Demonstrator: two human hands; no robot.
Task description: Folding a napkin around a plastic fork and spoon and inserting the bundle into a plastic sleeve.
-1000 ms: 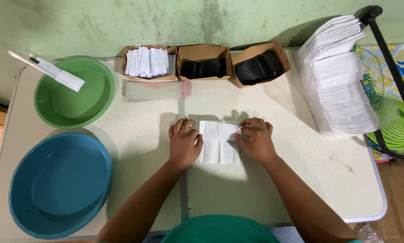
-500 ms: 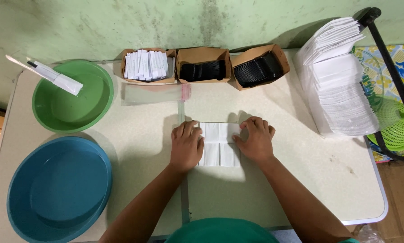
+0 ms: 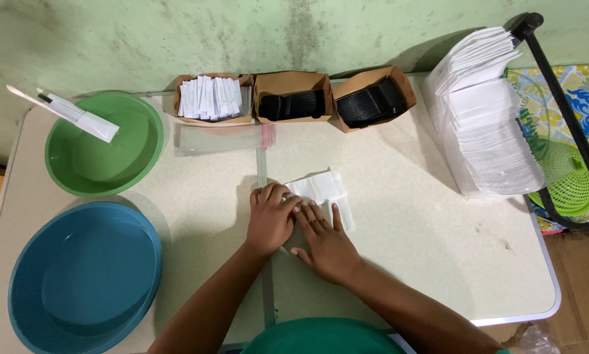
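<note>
Far left: blue basin (image 3: 78,282) and green basin (image 3: 104,144), a wrapped packet (image 3: 65,113) lying across the green one's rim. Left hand (image 3: 269,219) fingers curled, pressing down on the near-left edge of the white paper napkin (image 3: 321,193); right hand (image 3: 324,241) flat, fingers spread, pinning the napkin's near part, nothing gripped in either. Napkin lies mid-table (image 3: 406,249) just right of the table's centre seam, partly folded. It looks thin, light, soft and easy to tear or crease, best taken by pinching a free corner or the far edge. Long axis runs from near-left to far-right, free corner pointing away toward the cardboard boxes (image 3: 288,98). Clear plastic sleeve (image 3: 222,139) sits under the boxes. Far right: tall stack of white napkins (image 3: 491,124)
</note>
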